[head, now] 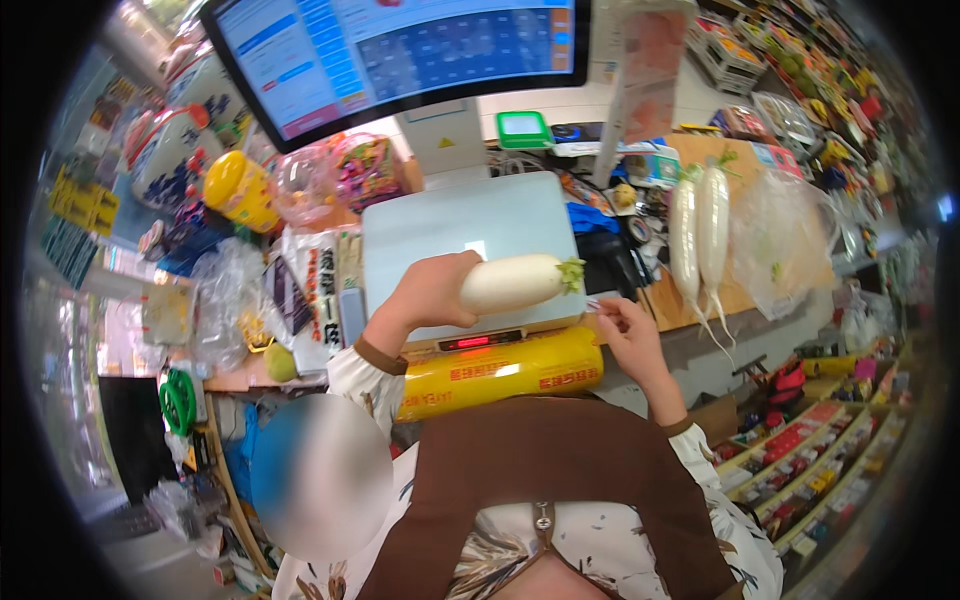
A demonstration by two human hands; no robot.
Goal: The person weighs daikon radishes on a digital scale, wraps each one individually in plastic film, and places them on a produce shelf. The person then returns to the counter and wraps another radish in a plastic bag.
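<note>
My left hand (439,289) is closed around a white radish (517,283), held over the flat pale plate of a counter scale (457,217). The radish lies sideways, its cut green top pointing right. Below the plate, the scale's small display (484,340) glows red. Right of the scale is my right hand (626,330), fingers bent, with a small pale piece (594,304) at the fingertips; whether it is pinched is hard to tell. Two more white radishes (697,232) with long roots lie side by side on the wooden counter, next to a clear plastic bag (784,240).
A large touch screen (420,52) stands behind the scale. Near my body lies a yellow roll of film (510,371). Jars and a yellow tub (240,191) crowd the left, with plastic bags and a green fruit (280,362). Black items (607,262) lie right of the scale.
</note>
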